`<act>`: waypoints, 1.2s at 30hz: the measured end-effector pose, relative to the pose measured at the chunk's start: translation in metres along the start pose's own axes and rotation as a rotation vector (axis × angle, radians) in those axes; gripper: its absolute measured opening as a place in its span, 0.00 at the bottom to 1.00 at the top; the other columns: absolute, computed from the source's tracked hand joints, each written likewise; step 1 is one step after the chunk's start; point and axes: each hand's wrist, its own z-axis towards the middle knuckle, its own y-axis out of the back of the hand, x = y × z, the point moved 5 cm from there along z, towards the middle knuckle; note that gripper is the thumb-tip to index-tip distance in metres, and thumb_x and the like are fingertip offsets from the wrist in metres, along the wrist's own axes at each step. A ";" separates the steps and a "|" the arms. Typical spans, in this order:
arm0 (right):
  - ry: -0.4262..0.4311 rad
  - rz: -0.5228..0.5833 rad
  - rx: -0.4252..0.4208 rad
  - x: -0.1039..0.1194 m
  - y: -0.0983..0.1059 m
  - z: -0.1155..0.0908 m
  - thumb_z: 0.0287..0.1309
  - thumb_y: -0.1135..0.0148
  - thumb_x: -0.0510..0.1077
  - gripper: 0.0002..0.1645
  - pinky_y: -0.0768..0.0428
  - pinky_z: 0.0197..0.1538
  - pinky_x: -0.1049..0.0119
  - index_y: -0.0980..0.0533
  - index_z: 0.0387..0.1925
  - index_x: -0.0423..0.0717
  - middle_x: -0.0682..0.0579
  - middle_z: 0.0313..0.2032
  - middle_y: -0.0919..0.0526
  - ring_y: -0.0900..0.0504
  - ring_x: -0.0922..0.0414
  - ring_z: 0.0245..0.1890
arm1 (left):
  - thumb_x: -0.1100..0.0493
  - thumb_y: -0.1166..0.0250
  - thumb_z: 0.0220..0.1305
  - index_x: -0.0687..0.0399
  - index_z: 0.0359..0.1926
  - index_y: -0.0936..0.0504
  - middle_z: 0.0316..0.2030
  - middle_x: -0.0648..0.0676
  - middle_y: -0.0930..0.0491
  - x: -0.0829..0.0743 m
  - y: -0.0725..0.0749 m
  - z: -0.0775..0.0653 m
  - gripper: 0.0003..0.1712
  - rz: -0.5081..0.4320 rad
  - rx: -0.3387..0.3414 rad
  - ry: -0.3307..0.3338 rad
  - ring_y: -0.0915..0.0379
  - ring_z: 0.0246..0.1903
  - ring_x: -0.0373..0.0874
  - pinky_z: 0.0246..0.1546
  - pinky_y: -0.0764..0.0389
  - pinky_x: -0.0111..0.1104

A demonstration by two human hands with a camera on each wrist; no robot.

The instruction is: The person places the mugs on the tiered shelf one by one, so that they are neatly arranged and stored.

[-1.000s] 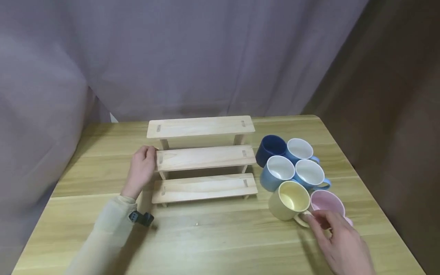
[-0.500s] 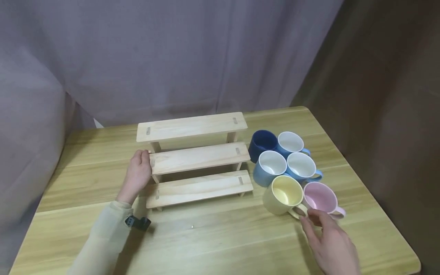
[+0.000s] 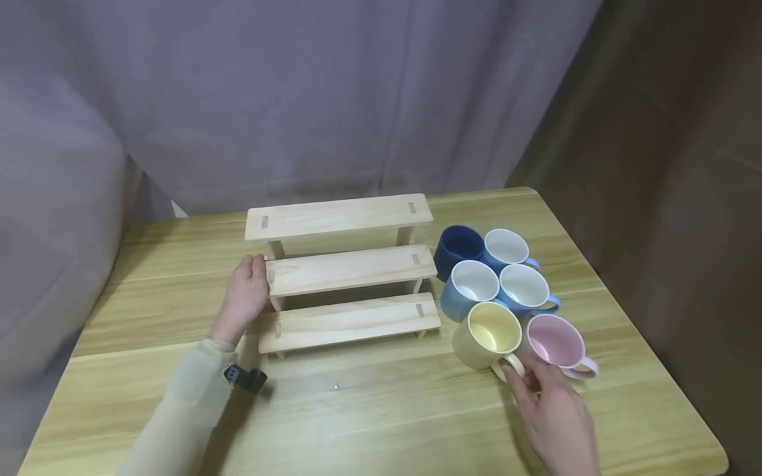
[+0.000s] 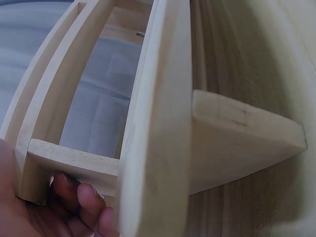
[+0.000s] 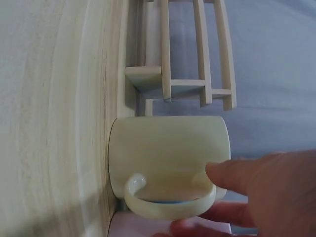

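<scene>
At the left end of a three-tier wooden display riser [image 3: 351, 270], my left hand [image 3: 243, 291] grips the middle tier. In the left wrist view its fingers [image 4: 89, 197] curl under a side rail. My right hand [image 3: 553, 410] pinches the handle of a yellow mug [image 3: 485, 337], which stands upright on the table right of the riser. The right wrist view has the thumb [image 5: 227, 175] on the top of that handle, with other fingers behind it. A pink mug [image 3: 555, 340] stands beside the yellow one, close to my right fingers.
Behind the yellow mug stand a dark blue mug [image 3: 457, 254] and several light blue mugs [image 3: 467, 297], packed close together. All lie to the right of the riser on the wooden table [image 3: 381, 423]. A grey curtain [image 3: 297, 99] hangs behind the table's far edge.
My right hand has moved a little left onto the yellow mug's handle, and the handle has swung slightly toward the table's front. My left hand keeps its place on the riser. The head view shifted slightly.
</scene>
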 end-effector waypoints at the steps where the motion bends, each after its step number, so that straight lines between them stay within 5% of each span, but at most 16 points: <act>1: -0.001 0.011 0.002 0.001 -0.001 0.000 0.65 0.41 0.57 0.19 0.24 0.36 0.49 0.21 0.45 0.46 0.49 0.35 0.18 0.19 0.49 0.34 | 0.49 0.69 0.79 0.66 0.41 0.33 0.27 0.57 0.35 0.000 0.000 0.000 0.26 -0.004 0.000 0.000 0.36 0.24 0.48 0.23 0.28 0.37; 9: -0.016 0.167 0.091 -0.001 -0.012 0.006 0.71 0.46 0.52 0.19 0.24 0.47 0.38 0.25 0.45 0.39 0.32 0.42 0.17 0.18 0.36 0.44 | 0.48 0.69 0.78 0.66 0.42 0.33 0.27 0.56 0.35 0.002 -0.001 0.001 0.26 -0.033 -0.008 0.011 0.37 0.24 0.48 0.24 0.28 0.37; 19: -0.095 0.180 0.009 -0.009 -0.015 0.009 0.70 0.46 0.51 0.15 0.23 0.40 0.58 0.22 0.41 0.42 0.43 0.37 0.15 0.18 0.49 0.39 | 0.48 0.67 0.79 0.60 0.36 0.36 0.25 0.55 0.37 -0.002 -0.004 0.006 0.23 -0.057 -0.014 -0.007 0.39 0.22 0.47 0.21 0.30 0.36; 25: -0.123 0.189 -0.013 -0.010 -0.014 0.004 0.70 0.46 0.50 0.16 0.21 0.39 0.56 0.22 0.42 0.41 0.39 0.38 0.16 0.18 0.47 0.38 | 0.46 0.69 0.78 0.59 0.36 0.37 0.26 0.55 0.36 0.003 -0.005 0.004 0.24 -0.051 0.008 0.024 0.37 0.22 0.47 0.23 0.28 0.37; 30: -0.096 0.182 -0.019 -0.006 -0.006 0.003 0.69 0.44 0.47 0.13 0.28 0.28 0.69 0.22 0.40 0.40 0.48 0.28 0.18 0.26 0.62 0.25 | 0.45 0.69 0.78 0.59 0.36 0.36 0.26 0.56 0.36 0.007 -0.005 0.002 0.25 -0.053 -0.003 0.036 0.37 0.22 0.48 0.24 0.27 0.38; 36: 0.023 0.183 -0.085 0.012 0.015 0.006 0.65 0.38 0.42 0.07 0.33 0.23 0.72 0.21 0.33 0.43 0.54 0.22 0.20 0.32 0.66 0.20 | 0.43 0.69 0.78 0.59 0.37 0.35 0.26 0.56 0.34 0.009 -0.004 0.002 0.27 -0.066 -0.008 0.037 0.33 0.23 0.49 0.24 0.26 0.39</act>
